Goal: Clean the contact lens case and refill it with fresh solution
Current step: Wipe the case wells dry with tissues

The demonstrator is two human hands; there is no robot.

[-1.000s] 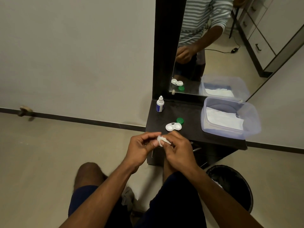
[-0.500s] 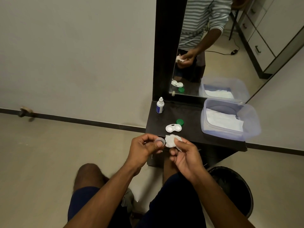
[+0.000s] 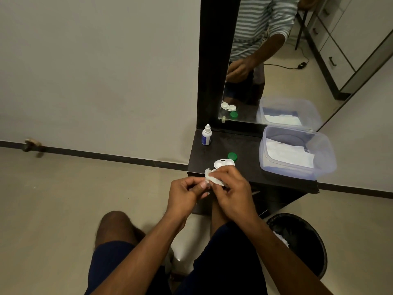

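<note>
Two bare hands close together, out in front of the dark wooden shelf (image 3: 251,167). Left hand (image 3: 185,194) with fingers curled in, maybe pinching a small cap; too hidden to tell for sure. Right hand (image 3: 231,192) curled round a crumpled white tissue (image 3: 212,178), pressing it toward the left fingers. Looks like wiping a little lid dry, as a guess. Small white plastic two-cup lens case (image 3: 223,163) lying flat near the front edge of the shelf, just behind the right knuckles, both cups uncovered. Round green screw cap (image 3: 232,156) just beside the case, on its far side. Little white dropper bottle with a blue label (image 3: 206,136) standing up near the back left corner, well apart from the case. Clear plastic box (image 3: 323,165) with white tissues inside on the right. Black round bin (image 3: 314,248) down on the floor. Case likely very light, hard and smooth, so easy to slide or flip when poked. Best held by the thin middle bridge or by the outer rims, never inside the cups. Caps tiny and slippery when wet; firm fingertip pinch on the ridged edge. Tissue soft and weak, apt to tear if rubbed hard. Bottle light and squashy; gentle squeeze at the middle.
</note>
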